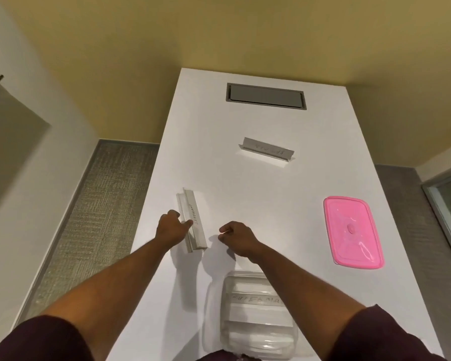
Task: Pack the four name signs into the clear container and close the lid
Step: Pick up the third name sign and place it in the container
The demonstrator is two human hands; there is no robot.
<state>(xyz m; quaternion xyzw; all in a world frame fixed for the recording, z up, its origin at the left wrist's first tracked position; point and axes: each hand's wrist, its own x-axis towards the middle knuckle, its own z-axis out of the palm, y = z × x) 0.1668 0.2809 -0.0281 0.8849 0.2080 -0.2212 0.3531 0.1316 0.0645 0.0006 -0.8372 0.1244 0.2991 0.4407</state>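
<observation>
A silver name sign (193, 220) lettered ELEPHANT lies lengthwise on the white table (245, 183) at the left. My left hand (170, 228) grips its near half, thumb on its face. My right hand (236, 237) hovers just right of that sign, fingers curled, holding nothing. A second name sign (267, 149) lies farther back, in the middle of the table. The clear container (253, 313) stands at the near edge with name signs lying inside it, one lettered. Its pink lid (352, 231) rests flat on the table to the right.
A grey recessed cable hatch (266, 96) is set into the table's far end. Grey carpet (99, 204) runs along the table's left side beside a white wall. A glass panel (448, 194) stands at the right.
</observation>
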